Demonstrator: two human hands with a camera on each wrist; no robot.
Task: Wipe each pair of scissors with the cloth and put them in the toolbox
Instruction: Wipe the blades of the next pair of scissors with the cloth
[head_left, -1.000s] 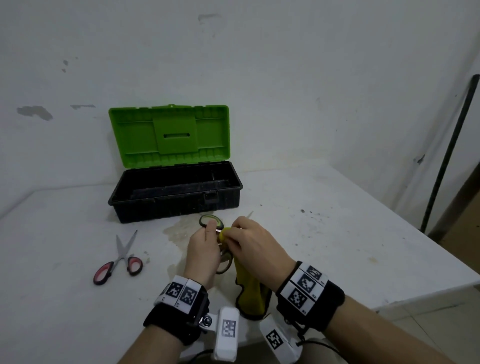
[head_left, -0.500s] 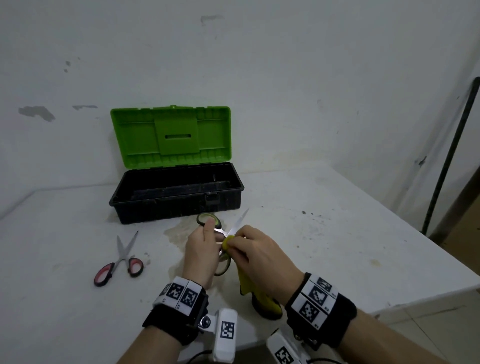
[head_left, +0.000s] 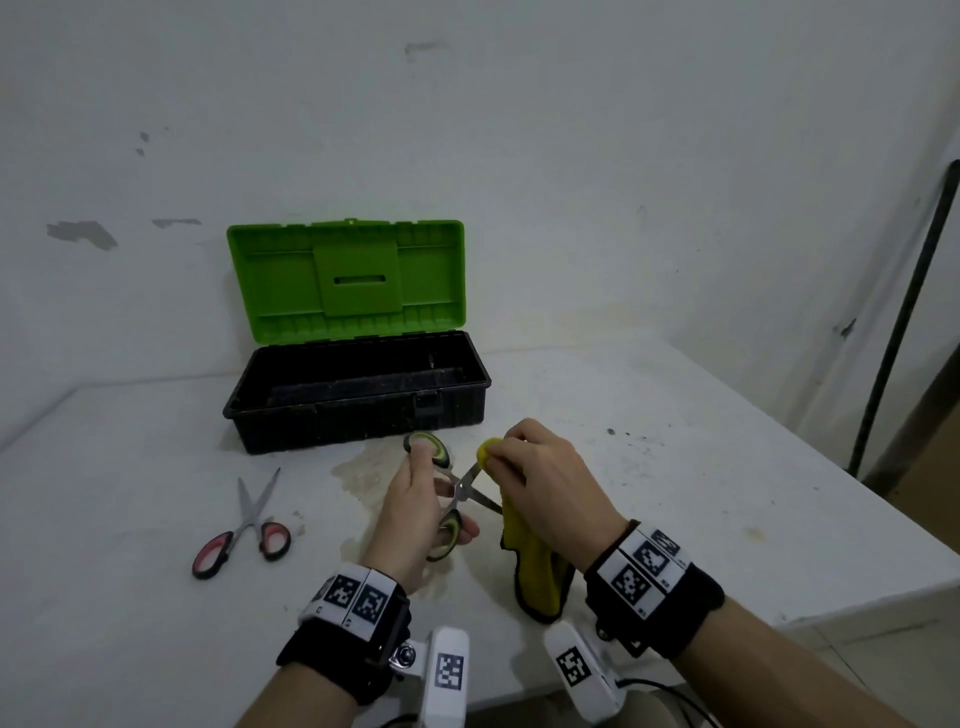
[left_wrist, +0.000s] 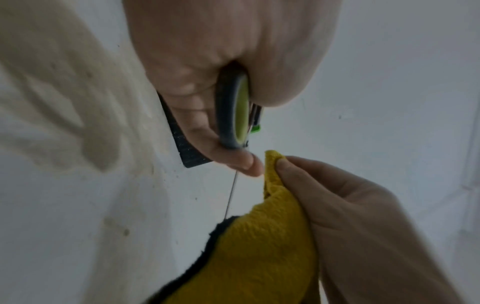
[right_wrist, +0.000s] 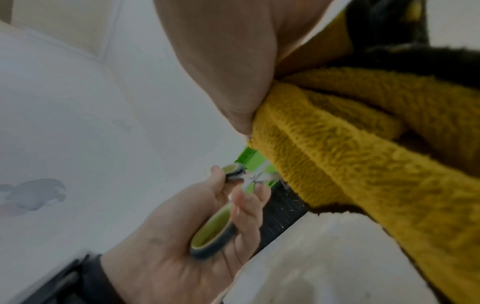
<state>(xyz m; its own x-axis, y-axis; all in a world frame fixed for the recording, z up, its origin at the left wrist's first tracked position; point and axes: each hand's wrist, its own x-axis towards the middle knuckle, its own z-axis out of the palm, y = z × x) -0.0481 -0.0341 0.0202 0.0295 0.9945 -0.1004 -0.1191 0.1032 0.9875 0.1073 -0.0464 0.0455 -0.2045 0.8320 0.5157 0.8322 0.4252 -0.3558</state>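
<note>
My left hand (head_left: 415, 514) grips the green-handled scissors (head_left: 449, 486) by their loops above the table, blades spread apart. In the left wrist view one green loop (left_wrist: 233, 111) sits between thumb and fingers. My right hand (head_left: 540, 478) pinches the yellow cloth (head_left: 535, 566) around the tip of the upper blade; the cloth hangs down to the table. In the right wrist view the cloth (right_wrist: 363, 148) fills the right side and the scissors (right_wrist: 218, 224) lie in the left palm. The black toolbox (head_left: 358, 421) stands with its green lid (head_left: 345, 280) raised, right behind the hands. Red-handled scissors (head_left: 244, 530) lie on the table to the left.
The white table (head_left: 701, 467) meets the wall behind the toolbox; its right and front edges drop off. A dark pole (head_left: 904, 322) leans at the far right. A stain (head_left: 363, 467) marks the tabletop before the toolbox.
The scissor blades have spread open. My right hand slid the cloth outward along the upper blade to its tip, and the left hand turned the handles.
</note>
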